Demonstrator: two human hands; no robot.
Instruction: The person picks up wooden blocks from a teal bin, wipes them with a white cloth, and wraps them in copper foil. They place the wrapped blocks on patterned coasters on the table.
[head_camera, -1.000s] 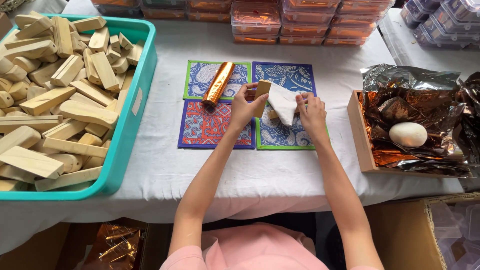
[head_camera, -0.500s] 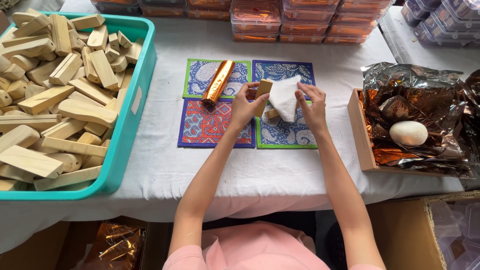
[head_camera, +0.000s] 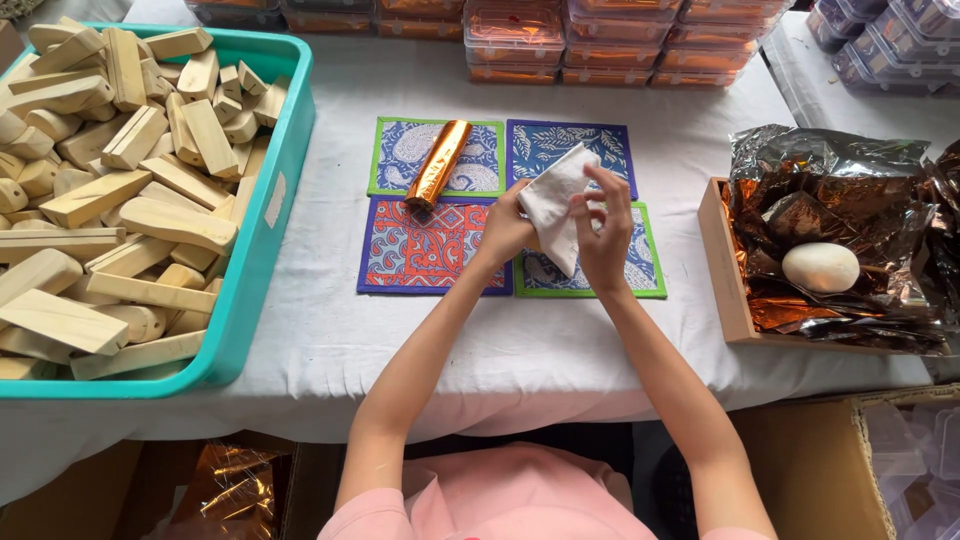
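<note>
My left hand (head_camera: 503, 232) grips a wooden block that a white cloth (head_camera: 553, 202) now covers, so the block is barely visible. My right hand (head_camera: 604, 228) pinches the cloth's right side, fingers curled over it. Both hands hover above four patterned fabric mats (head_camera: 425, 255) laid in a square on the white table. An orange foil-wrapped block (head_camera: 438, 165) lies slanted on the upper left mat, just left of my left hand.
A teal bin (head_camera: 262, 235) full of bare wooden blocks (head_camera: 110, 190) fills the left side. A wooden tray (head_camera: 722, 270) with crumpled copper foil (head_camera: 830, 210) and a white oval stone (head_camera: 820, 267) sits right. Stacked clear plastic boxes (head_camera: 610, 40) line the back.
The cloth was draped beside the exposed wooden block; now it is pulled over the block. My right hand shifted left and closed onto the cloth; my left hand lowered slightly.
</note>
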